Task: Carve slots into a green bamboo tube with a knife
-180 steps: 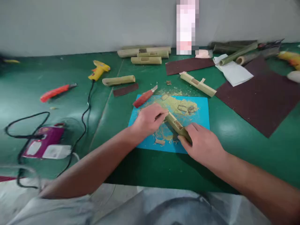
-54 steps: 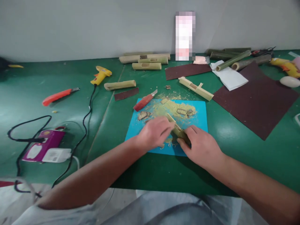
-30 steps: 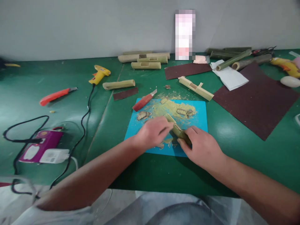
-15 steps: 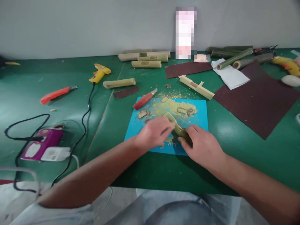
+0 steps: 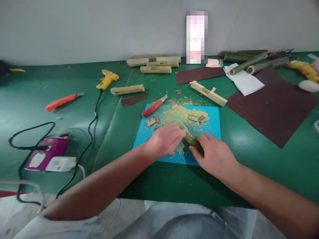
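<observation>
**Green counter, two hands on a bamboo piece**

Green felt covers the counter (image 5: 37, 99) under a plain grey wall. Far to the left of the hands lie a purple box (image 5: 47, 153) with black cord, an orange cutter (image 5: 62, 101) and a yellow glue gun (image 5: 107, 79). The left hand (image 5: 164, 141) is curled, its grip pressed against the near side of the bamboo piece (image 5: 188, 134); what it pinches I cannot tell. That piece lies slanted on the blue mat (image 5: 211, 127), between both hands. Just beyond the left hand sit shavings (image 5: 179, 114) and a red-handled knife (image 5: 153, 107). The right hand (image 5: 215, 156) has its grip clenched around the bamboo's lower end. Right of it, well apart, lies dark sandpaper (image 5: 274, 106).
</observation>
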The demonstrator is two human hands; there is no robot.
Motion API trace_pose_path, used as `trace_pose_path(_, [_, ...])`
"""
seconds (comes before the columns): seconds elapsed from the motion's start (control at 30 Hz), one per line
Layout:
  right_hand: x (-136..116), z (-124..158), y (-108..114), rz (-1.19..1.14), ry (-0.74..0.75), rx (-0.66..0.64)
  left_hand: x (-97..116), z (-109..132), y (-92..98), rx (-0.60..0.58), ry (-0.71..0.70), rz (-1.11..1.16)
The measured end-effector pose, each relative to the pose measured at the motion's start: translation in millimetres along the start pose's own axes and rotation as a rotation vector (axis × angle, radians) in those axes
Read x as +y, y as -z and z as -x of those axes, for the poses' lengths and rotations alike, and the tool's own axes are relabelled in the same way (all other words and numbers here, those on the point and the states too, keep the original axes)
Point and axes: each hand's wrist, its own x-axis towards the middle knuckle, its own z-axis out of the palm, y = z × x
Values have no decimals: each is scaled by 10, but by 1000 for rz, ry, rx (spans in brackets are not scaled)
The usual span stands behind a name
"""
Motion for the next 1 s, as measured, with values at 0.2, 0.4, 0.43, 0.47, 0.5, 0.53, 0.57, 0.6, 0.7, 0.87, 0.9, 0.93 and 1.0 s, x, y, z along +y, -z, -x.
trace_pose_path(0.2, [3,2,-9,-3,3,-3,-27,1,11,-35,-81,53])
trace_pose_path(0.4, [8,-1,-11,-15,-4,9,-113,-21,39,9,22,82])
trace_pose_path(0.43, [7,-2,-10,-16,-3,8,-110,-24,39,-13,3,86])
trace_pose_path(0.47, [6,-2,-8,-17,-4,7,-107,-27,39,-17,8,83])
trace_pose_path(0.5, [6,-1,-7,-18,-7,9,-103,-29,39,-2,36,75])
trace_pose_path(0.53, [5,-1,-5,-18,-11,10,-101,-31,39,19,74,64])
trace_pose_path(0.57, [5,0,-4,-18,-11,10,-100,-32,38,30,94,59])
trace_pose_path(0.6, [6,1,-3,-18,-10,9,-100,-32,36,19,81,67])
trace_pose_path(0.7, [10,-1,2,-19,4,1,-112,-32,29,-25,12,105])
trace_pose_path(0.87, [14,-7,12,-7,5,-1,-114,-31,33,13,55,98])
trace_pose_path(0.9, [13,-7,14,-7,5,-4,-108,-29,35,-16,21,99])
trace_pose_path(0.93, [12,-8,15,-9,4,-6,-105,-27,37,-23,14,95])
trace_pose_path(1.0, [10,-8,16,-13,-2,-4,-107,-24,39,15,83,75])
